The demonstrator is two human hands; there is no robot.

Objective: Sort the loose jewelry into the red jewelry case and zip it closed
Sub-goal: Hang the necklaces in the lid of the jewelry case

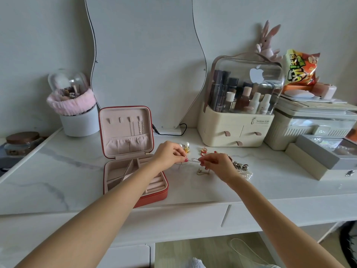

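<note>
Two hands, left hand [170,153] and right hand [217,164], pinch thin silver chain [194,160].

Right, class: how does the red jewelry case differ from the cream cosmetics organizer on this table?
The red jewelry case stands open with its lid upright; the cream cosmetics organizer is shut under a clear dome. The case is low and flat, the organizer taller with drawers. The case holds thin chains in its lid, the organizer bottles. Both sit on the white table.
</note>
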